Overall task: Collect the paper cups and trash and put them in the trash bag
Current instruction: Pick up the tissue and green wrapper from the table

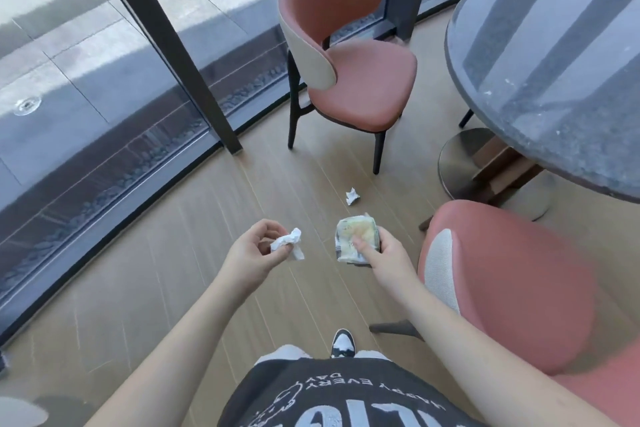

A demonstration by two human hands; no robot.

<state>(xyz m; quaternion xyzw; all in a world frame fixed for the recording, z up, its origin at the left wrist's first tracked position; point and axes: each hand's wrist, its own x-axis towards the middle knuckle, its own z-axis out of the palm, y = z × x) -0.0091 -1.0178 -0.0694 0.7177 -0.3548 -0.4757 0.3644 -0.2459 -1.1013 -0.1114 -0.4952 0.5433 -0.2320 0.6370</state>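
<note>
- The left hand [258, 246] pinches a crumpled white paper wad [289, 242] in curled fingers.
- The right hand [381, 250] grips a crushed yellowish wrapper [353, 236], fingers wrapped round it.
- Collecting seems underway: beyond the fingers, another small crumpled white scrap [352, 196] lies on the wooden floor [173, 270]; no trash bag is visible.
</note>
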